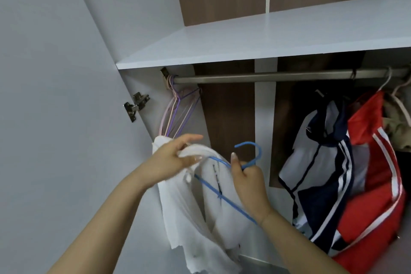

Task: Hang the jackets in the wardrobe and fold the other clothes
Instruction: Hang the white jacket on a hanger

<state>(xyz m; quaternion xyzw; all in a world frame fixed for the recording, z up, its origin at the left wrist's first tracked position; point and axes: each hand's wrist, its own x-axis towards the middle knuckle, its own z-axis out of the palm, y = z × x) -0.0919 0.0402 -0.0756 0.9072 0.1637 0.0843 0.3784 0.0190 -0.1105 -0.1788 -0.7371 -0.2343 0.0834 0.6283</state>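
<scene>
White fabric of a thin, crinkled jacket is draped over a blue wire hanger in front of the open wardrobe, below the metal rail. The garment's shoulder is pinched by the left hand between thumb and curled fingers, with the index finger stretched forward. The hanger's neck, just under its hook, is gripped by the right hand. A bunch of pastel wire hangers is hung at the rail's left end. A navy-and-white striped jacket and a red jacket with white stripes are hung at the right.
</scene>
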